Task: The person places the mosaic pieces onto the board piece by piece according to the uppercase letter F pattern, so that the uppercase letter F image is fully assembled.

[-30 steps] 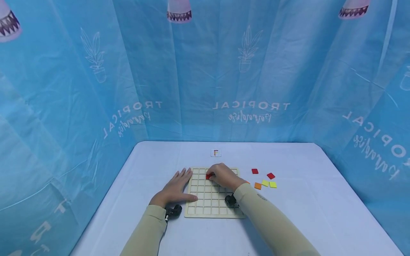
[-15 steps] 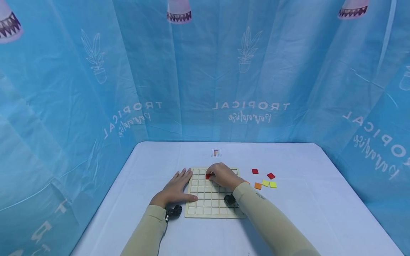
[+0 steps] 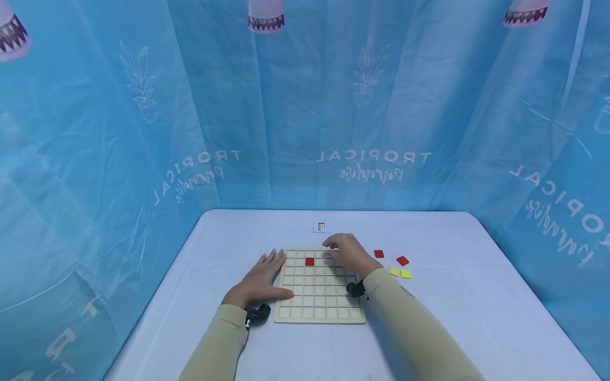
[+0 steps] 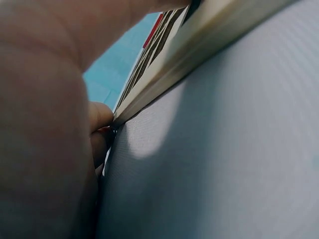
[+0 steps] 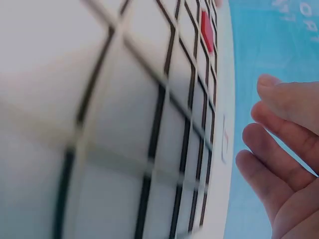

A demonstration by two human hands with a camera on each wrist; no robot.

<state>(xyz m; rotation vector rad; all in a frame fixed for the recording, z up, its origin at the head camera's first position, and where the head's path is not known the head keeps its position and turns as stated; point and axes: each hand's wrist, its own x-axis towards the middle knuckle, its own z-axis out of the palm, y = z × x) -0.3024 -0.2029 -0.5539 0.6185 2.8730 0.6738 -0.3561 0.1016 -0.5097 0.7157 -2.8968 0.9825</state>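
A light wooden grid board [image 3: 319, 304] lies on the white table, one red square tile [image 3: 310, 261] set in a cell of its second row from the back. My left hand [image 3: 259, 281] is spread along the board's left edge, thumb lying over the rim; in the left wrist view its fingers touch the board's side. Over the board's back right part hovers my right hand [image 3: 351, 255], holding nothing. The right wrist view shows the fingers of that hand [image 5: 286, 129] loosely bent and apart from the grid. The red tile [image 5: 207, 31] appears beyond several cells there.
Right of the board lie two loose red tiles [image 3: 378, 254] and two yellow tiles [image 3: 394, 271]. A small card with a coloured grid pattern [image 3: 321, 227] lies behind the board. Blue printed curtains [image 3: 333, 116] surround the table.
My right hand has let go of the red tile, which stays in its cell, and moved right and slightly back. The orange tiles are now hidden by the right arm. My left hand has stayed put.
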